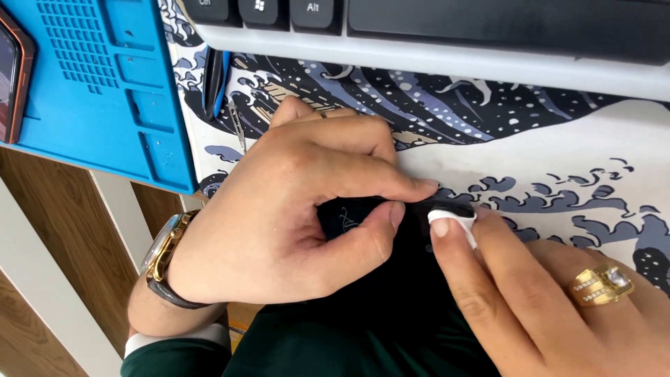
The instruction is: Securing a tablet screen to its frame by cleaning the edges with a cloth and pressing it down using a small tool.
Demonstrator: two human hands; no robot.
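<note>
My left hand (pixel 293 209) grips a flat black phone-like device (pixel 391 209) by its edge, thumb and forefinger pinching its top side; a gold wristwatch (pixel 164 255) is on that wrist. My right hand (pixel 551 300), wearing a gold ring (pixel 601 284), presses a small white wipe (pixel 455 222) with its fingertips against the device's upper right corner. Most of the device is hidden under both hands and merges with a dark surface below.
A wave-patterned desk mat (pixel 558 153) lies under the hands. A keyboard (pixel 447 35) runs along the top. A blue repair mat (pixel 105 84) sits at upper left with a phone in an orange case (pixel 10 77) on it. Metal tweezers (pixel 237 126) lie beside it.
</note>
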